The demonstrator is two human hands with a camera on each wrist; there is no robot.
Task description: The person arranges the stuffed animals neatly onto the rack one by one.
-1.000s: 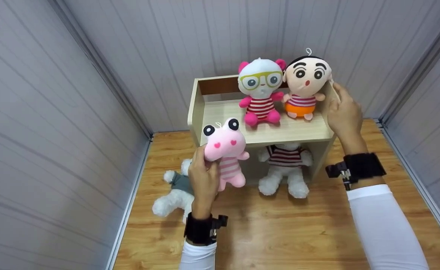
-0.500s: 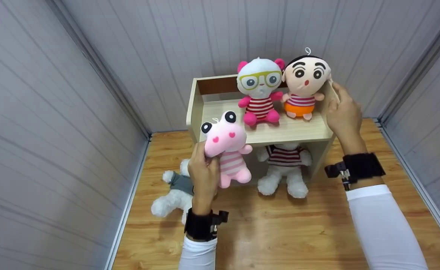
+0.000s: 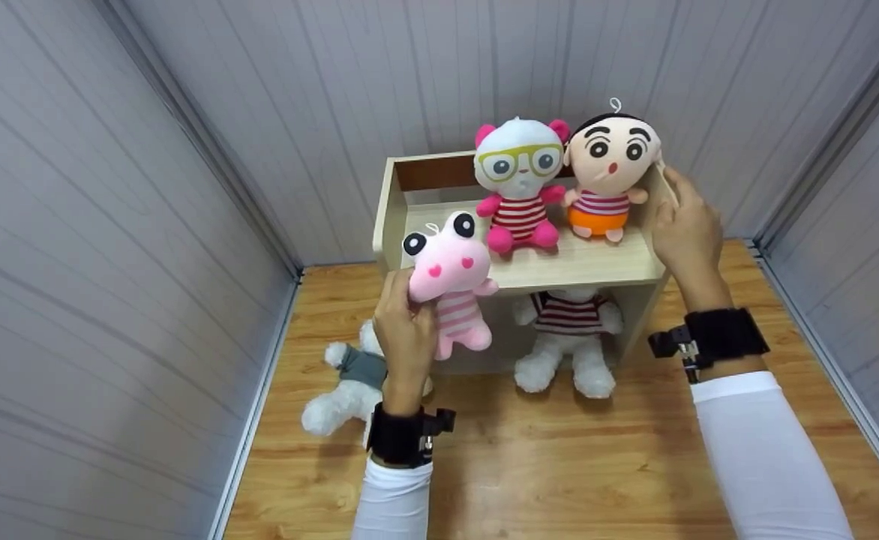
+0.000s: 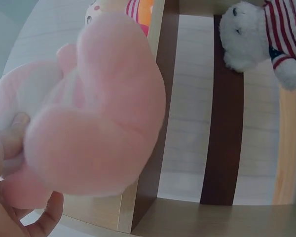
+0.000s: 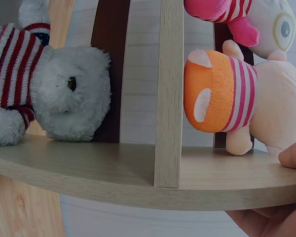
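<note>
A pink plush toy (image 3: 453,271) with bulging eyes, heart cheeks and a striped body is in my left hand (image 3: 404,341), which grips it at its side. It hangs at the front left of a small wooden shelf (image 3: 582,264), level with the upper board's front edge. In the left wrist view the pink plush (image 4: 103,113) fills the near side, with thumb and fingers around it. My right hand (image 3: 691,232) grips the top of the shelf's right side panel (image 5: 222,192), beside the boy doll (image 3: 606,176) in orange shorts.
A panda plush (image 3: 522,184) with yellow glasses sits left of the boy doll on the upper board. Below sits a white bear (image 3: 568,337) in a striped sweater. Another white plush (image 3: 357,375) lies on the floor at left, partly behind my left arm. Walls stand around.
My left hand has risen a little with the pink plush, bringing it higher against the shelf's front. The right hand stays on the side panel.
</note>
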